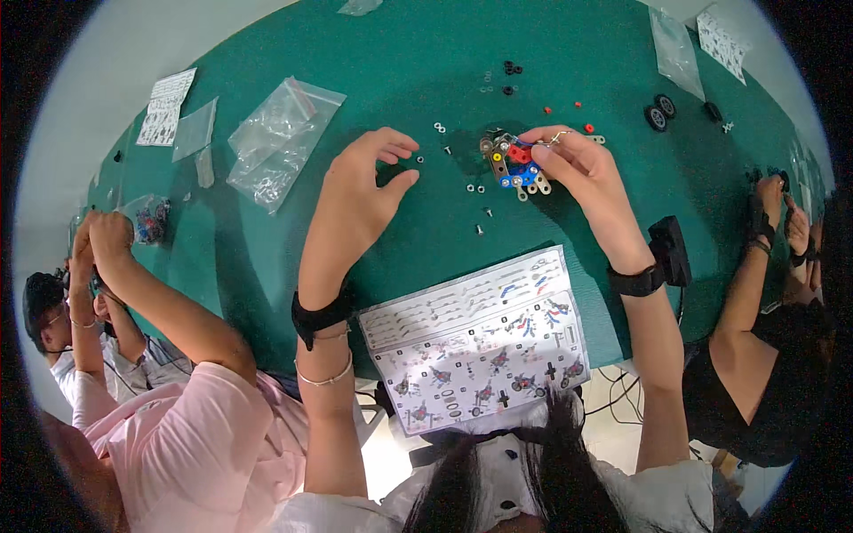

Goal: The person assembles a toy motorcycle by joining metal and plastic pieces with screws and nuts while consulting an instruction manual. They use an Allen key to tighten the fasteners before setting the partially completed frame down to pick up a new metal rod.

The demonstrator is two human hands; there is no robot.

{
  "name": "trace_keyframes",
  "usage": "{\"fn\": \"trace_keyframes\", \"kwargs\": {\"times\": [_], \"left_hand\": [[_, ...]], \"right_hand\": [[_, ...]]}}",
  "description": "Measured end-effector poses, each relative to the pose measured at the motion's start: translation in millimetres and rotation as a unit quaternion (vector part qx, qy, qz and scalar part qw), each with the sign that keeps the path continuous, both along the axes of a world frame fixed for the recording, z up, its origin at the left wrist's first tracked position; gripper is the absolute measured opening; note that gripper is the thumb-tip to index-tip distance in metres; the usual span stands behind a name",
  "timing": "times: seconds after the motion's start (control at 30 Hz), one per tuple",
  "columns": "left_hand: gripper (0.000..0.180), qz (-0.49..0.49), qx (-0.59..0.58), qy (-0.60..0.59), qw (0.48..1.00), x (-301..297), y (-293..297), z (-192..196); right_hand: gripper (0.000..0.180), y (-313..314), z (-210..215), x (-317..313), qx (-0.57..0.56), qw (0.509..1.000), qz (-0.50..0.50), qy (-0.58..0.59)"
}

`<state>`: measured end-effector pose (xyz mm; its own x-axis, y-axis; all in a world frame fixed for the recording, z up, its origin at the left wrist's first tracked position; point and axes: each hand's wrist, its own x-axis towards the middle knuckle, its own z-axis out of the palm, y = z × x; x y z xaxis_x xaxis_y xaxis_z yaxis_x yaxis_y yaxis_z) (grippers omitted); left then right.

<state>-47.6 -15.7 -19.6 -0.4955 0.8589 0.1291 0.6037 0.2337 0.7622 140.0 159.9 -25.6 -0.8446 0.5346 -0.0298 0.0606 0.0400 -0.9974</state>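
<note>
My right hand (577, 173) grips a partly built construction-kit model (511, 169) of metal strips with red, blue and yellow parts, thumb and fingers on its right side. To the left, my left hand (360, 182) hovers over the green table with thumb and fingers apart and nothing between them. A small nut (420, 160) lies just beyond its fingertips. More nuts (440, 128) and a screw (448, 150) lie between the hands, and two screws (480, 230) sit nearer to me. An instruction sheet (471, 342) with printed diagrams lies at the table's near edge.
Clear plastic bags (284, 142) lie at the left. Black rings (509, 67), small red pieces (589, 129) and two black wheels (660, 113) are scattered farther back on the green table (400, 53). Other people work on both sides, one in a pink sleeve (204, 426) close at left.
</note>
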Motion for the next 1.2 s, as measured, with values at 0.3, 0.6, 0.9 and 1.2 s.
{"fn": "trace_keyframes", "kwargs": {"times": [0.3,0.6,0.9,1.2], "left_hand": [[0.027,-0.027,-0.047,-0.007,0.999,-11,-4,1],[0.025,-0.067,-0.066,-0.042,0.995,-25,-12,0],[0.022,-0.081,-0.079,-0.067,0.991,-33,-18,-1],[0.019,-0.038,-0.057,-0.071,0.995,-37,-25,2]], "right_hand": [[0.024,1,-1,0,0.007,1.0,0.002,0.002],[0.023,1,-1,0,0.004,1.0,0.013,0.006],[0.021,0,-6,-1,0.002,1.0,0.011,0.015],[0.021,1,-6,-1,0.001,1.0,0.009,0.016]]}}
